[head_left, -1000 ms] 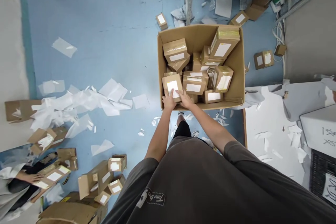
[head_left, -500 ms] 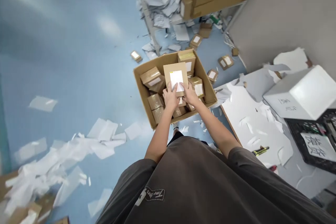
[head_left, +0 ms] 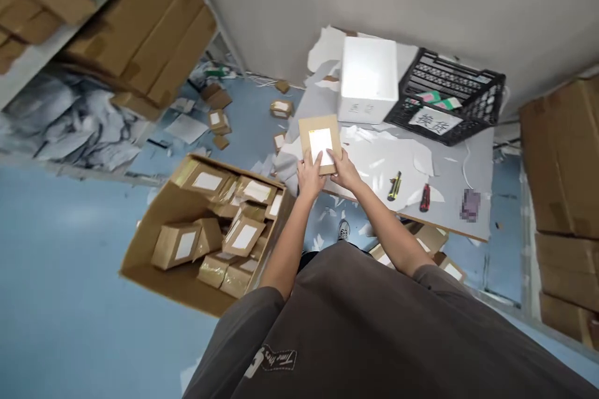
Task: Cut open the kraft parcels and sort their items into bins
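Note:
Between both hands I hold a small cardboard box [head_left: 305, 132] with a white label on its upper face. My left hand [head_left: 311, 177] grips its lower left side, thumb on the label. At the lower right corner my right hand [head_left: 344, 171] is closed on the same box, its thumb also on the label. The box is over the near left edge of a work table [head_left: 449, 206]. Below and left, a large open carton [head_left: 150, 290] contains several similar taped, labelled boxes.
On the table are a white foam box [head_left: 369, 75], a black crate [head_left: 449, 96], a yellow-black box cutter [head_left: 394, 187] and a red one [head_left: 425, 197]. Small boxes [head_left: 281, 108] and paper scraps lie on the floor. Stacked cartons [head_left: 556, 199] stand right; a loaded shelf [head_left: 135, 31] is at left.
My view has turned right, from the large carton toward the table. The small box has come along in both hands, away from above the carton, which now appears at lower left.

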Tool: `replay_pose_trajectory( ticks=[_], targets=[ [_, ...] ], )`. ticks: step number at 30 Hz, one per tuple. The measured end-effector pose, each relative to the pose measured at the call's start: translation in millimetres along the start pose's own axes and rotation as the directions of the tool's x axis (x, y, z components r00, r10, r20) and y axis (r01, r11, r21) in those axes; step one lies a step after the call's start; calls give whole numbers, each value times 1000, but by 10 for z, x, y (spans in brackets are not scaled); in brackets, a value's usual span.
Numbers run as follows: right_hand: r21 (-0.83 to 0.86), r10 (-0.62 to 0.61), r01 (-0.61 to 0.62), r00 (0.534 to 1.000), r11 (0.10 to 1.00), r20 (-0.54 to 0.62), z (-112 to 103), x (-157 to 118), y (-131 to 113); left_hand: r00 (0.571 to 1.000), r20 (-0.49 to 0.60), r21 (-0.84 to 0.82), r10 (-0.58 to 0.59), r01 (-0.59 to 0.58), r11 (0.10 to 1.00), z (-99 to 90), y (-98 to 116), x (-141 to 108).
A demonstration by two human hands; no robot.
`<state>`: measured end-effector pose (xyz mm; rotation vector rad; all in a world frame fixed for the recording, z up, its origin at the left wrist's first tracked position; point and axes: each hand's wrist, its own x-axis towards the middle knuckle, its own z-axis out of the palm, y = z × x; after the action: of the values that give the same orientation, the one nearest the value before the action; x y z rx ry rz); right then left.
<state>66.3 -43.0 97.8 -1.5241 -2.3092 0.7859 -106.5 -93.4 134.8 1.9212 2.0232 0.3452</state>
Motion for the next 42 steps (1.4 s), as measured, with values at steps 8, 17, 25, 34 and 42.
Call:
replay_pose_trajectory(
  ticks=[8,17,25,34,42],
  targets=[
    [126,269,-272,962,954,46,-38,-331,1329,967,213,-10,140,-141,990,1134,729,551],
    [191,385,-430,893,883,231,508,-521,1524,886,408,-95,222,-201,975,1661,213,505],
    [264,504,-512,857,817,102,608,-617,1390,878,377,-305,295,-183,934,1727,-74,541],
    [133,383,-362,902,923,-200,441,-482,944,932,285,-625,226,2,781,1956,-273,608],
    [221,586,-562,809,797,-54,584,-518,893,904,377,-523,201,29,852,1808,-397,764]
  ],
)
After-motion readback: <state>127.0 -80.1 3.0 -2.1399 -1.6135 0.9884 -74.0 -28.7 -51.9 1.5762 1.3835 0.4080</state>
